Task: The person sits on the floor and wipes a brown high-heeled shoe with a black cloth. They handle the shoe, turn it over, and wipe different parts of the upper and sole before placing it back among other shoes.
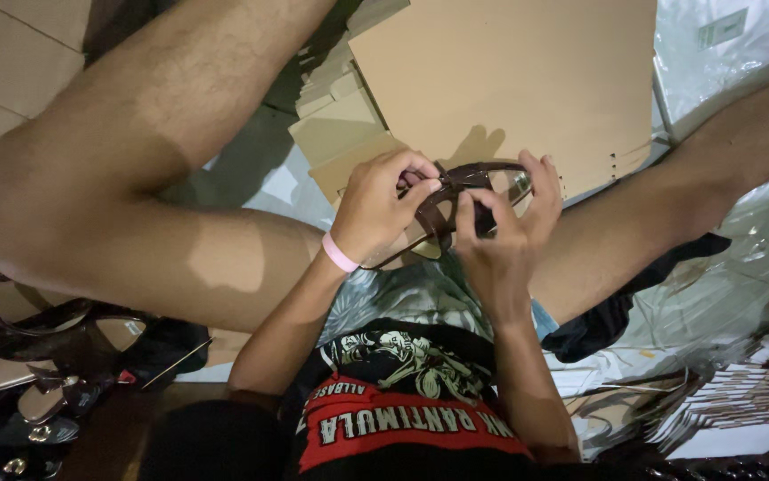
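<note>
Sandal [455,209] held level, long axis left-right.

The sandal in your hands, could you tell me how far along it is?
Done: finished-looking sandals lie piled at one side. In hand: left hand and right hand both grip one brown sandal at its straps. Left: flat cardboard sheets lie unfolded ahead.

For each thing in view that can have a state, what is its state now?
Left hand: closed on the sandal's strap.
Right hand: gripping the sandal.
Brown sandal: held up between both hands.
Cardboard sheets: flat, stacked.
Pink wristband: on the left wrist.
Sandals on the floor: lying loose.
</note>
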